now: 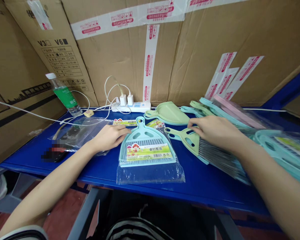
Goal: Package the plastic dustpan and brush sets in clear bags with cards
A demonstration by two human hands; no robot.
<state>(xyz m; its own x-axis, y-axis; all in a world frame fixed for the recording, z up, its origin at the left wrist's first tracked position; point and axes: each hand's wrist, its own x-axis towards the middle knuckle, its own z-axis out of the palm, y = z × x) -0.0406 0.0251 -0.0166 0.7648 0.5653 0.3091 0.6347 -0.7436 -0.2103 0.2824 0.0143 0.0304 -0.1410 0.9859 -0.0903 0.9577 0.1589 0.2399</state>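
Observation:
A light-blue dustpan and brush set (148,135) lies in a clear plastic bag near the middle of the blue table, with a printed card on it. My left hand (111,136) is at the bag's upper left edge, its fingers bent together; what they hold, if anything, is too small to tell. To the right, my right hand (210,130) has its thumb and fingers pinched at the green brush (190,141), which lies on a pile of grey-bristled brushes. A green dustpan (171,112) rests behind, on a blue one.
Along the back stand cardboard boxes (115,50) and a white power strip (140,106) with cables. A bottle (65,96) and empty plastic bags (87,130) are at left. More dustpans (285,150) pile up at right.

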